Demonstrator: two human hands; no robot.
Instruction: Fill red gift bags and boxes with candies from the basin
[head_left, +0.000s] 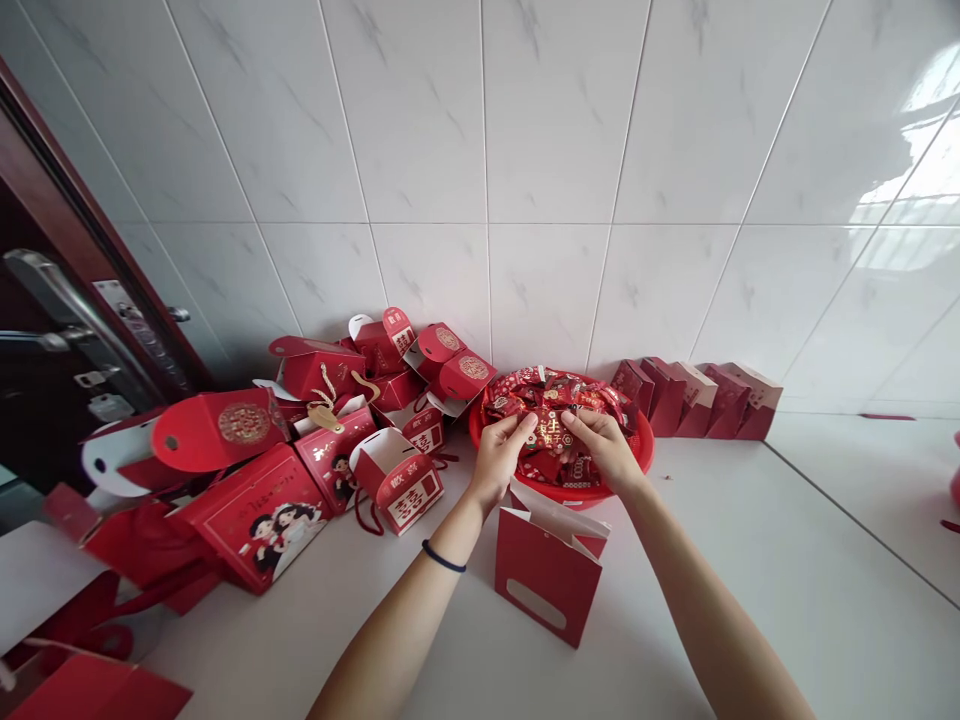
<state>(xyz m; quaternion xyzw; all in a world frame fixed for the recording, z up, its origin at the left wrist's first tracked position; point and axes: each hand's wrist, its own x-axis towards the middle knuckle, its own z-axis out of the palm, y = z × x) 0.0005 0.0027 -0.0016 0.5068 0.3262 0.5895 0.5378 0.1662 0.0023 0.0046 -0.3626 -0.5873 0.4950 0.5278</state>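
At the far left stands a dark brown wooden door with a metal lever handle (45,290). Beside it, a jumbled heap of red cardboard gift boxes (330,440) with gold emblems and cartoon couples lies on the white desk (750,560), spreading to the tiled wall. The left hand (499,460), a dark band on its wrist, reaches over the near edge of a round red plastic basin (645,455) piled with red wrapped sweets. Its fingers pinch the left end of a small red printed sweet packet (550,428). The packet is held just above the pile. The right hand (607,450) pinches the packet's right end between thumb and fingertips. Just in front of the basin, between the forearms, stands an open red paper bag (547,580). To the right, a row of folded red paper bags (697,400) leans along the wall.
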